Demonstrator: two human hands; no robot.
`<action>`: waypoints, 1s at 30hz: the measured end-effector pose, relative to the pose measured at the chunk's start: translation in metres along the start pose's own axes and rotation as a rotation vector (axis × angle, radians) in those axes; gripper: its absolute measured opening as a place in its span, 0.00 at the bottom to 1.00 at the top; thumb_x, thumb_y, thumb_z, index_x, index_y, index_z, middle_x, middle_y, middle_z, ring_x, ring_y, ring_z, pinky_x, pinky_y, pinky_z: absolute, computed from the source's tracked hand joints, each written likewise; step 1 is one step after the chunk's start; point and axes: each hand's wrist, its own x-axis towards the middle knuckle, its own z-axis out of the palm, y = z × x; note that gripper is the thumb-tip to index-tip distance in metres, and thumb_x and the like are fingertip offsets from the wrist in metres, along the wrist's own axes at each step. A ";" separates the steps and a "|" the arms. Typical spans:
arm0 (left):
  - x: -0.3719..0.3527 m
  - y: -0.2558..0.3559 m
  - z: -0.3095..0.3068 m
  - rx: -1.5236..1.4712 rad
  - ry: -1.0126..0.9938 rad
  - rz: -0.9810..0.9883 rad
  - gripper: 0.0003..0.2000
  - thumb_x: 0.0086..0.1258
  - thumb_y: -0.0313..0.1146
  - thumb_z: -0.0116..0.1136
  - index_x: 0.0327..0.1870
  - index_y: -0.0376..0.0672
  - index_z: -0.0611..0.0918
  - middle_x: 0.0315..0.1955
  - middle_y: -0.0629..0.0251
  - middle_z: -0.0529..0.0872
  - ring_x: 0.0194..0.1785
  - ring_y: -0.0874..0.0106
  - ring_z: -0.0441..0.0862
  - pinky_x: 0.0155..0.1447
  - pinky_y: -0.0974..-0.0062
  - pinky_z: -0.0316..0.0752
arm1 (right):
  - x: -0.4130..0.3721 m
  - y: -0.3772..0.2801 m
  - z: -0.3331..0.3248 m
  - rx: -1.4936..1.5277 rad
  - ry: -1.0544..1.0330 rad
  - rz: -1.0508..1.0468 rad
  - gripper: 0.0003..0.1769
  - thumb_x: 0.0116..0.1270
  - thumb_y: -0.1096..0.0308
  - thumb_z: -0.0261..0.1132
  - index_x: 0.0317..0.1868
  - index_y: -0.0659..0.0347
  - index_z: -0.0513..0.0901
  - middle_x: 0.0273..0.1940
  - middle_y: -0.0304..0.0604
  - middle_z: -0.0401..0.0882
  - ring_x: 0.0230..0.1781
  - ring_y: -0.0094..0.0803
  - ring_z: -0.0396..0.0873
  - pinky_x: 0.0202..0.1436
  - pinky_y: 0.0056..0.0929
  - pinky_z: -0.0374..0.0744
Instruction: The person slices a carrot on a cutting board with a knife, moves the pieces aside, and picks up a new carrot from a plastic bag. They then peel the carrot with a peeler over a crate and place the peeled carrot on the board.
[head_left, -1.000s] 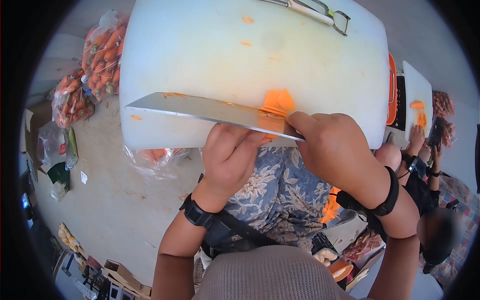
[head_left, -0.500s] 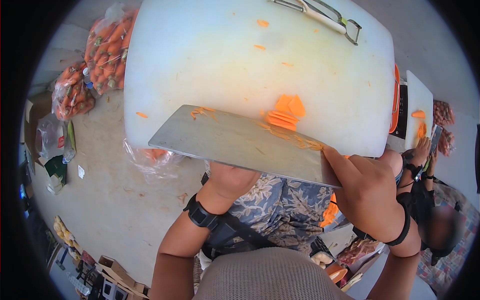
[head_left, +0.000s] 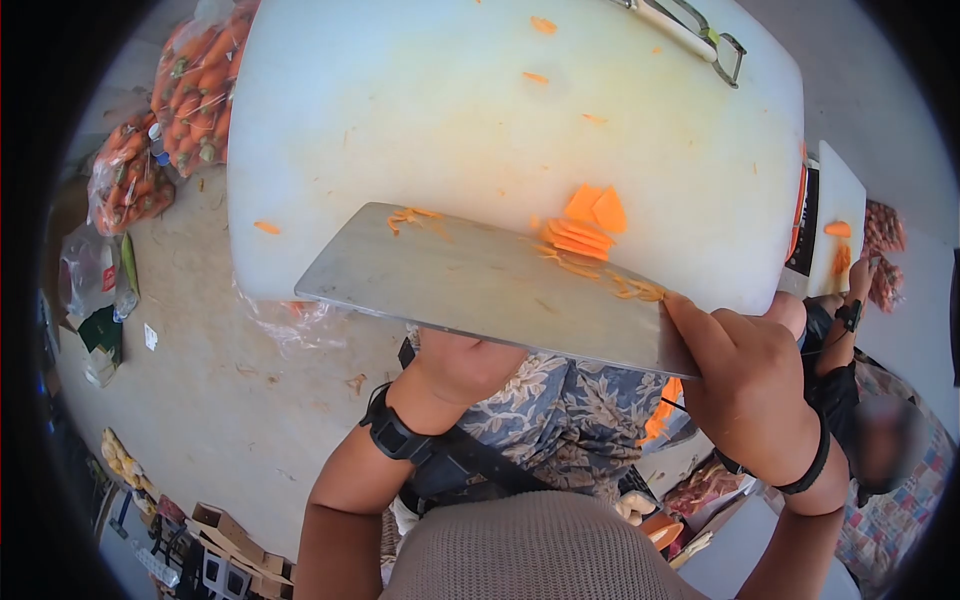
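A wide cleaver point(head_left: 480, 285) is in my right hand point(head_left: 745, 385), which grips it at its right end. The blade lies flat-side up across the near edge of a white cutting board point(head_left: 420, 110), with carrot shreds stuck along its upper edge. Just beyond the blade sits a small stack of carrot slices point(head_left: 580, 235), partly covered by it. My left hand point(head_left: 465, 365) is under the blade's near side; its fingers are hidden. A peeler point(head_left: 680, 30) lies at the board's far right.
Bags of carrots point(head_left: 205, 90) stand on the floor at the left. To the right, another person point(head_left: 835, 340) sits by a second cutting board point(head_left: 838, 190) bearing cut carrot. Cardboard boxes point(head_left: 225, 530) are at the lower left.
The board and carrot slices have shifted slightly in view, while the cleaver and my hands keep nearly the same pose. The other person's hand has drawn back from the second board's carrot.
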 end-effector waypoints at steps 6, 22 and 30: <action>0.013 0.003 -0.002 0.000 0.031 0.022 0.12 0.50 0.18 0.64 0.38 0.36 0.85 0.39 0.56 0.85 0.43 0.56 0.83 0.48 0.63 0.78 | 0.019 0.004 0.015 0.041 -0.002 0.021 0.14 0.53 0.73 0.63 0.42 0.65 0.77 0.20 0.40 0.69 0.18 0.34 0.75 0.21 0.32 0.73; 0.009 0.003 -0.001 -0.067 0.046 -0.036 0.08 0.55 0.21 0.62 0.37 0.36 0.85 0.36 0.56 0.86 0.37 0.57 0.83 0.42 0.67 0.78 | 0.010 -0.004 0.011 0.109 0.049 0.037 0.32 0.40 0.81 0.68 0.52 0.67 0.78 0.22 0.42 0.73 0.21 0.38 0.76 0.25 0.34 0.71; -0.012 -0.002 0.006 0.092 0.027 0.024 0.11 0.57 0.25 0.63 0.42 0.40 0.85 0.41 0.57 0.86 0.43 0.57 0.83 0.47 0.64 0.78 | -0.002 -0.005 0.000 0.052 0.066 -0.024 0.26 0.47 0.76 0.64 0.51 0.71 0.78 0.20 0.38 0.69 0.19 0.30 0.74 0.22 0.29 0.71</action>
